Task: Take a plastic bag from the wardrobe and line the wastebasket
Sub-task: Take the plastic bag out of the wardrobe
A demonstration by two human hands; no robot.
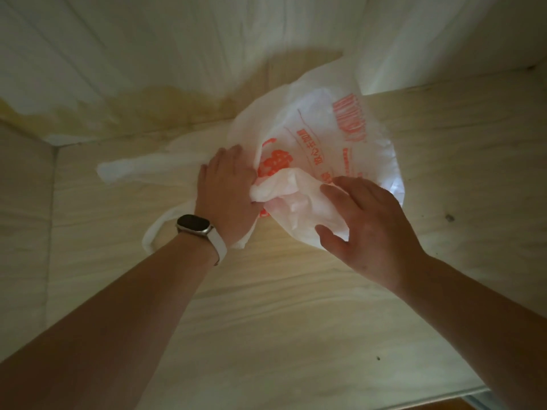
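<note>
Early stage: left hand (pixel 228 184) grips the crumpled white orange-printed plastic bag (pixel 319 149) at 1 o'clock on the pale wooden wardrobe shelf (pixel 296 321), right hand (pixel 367 220) fingers spread on it; wastebasket unlined.

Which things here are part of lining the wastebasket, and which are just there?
Part of the job:
white plastic bag with orange print
left hand, gripping the bag
right hand, fingers spread on it

Just there:
smartwatch
wooden wardrobe shelf
stained back wall
</note>
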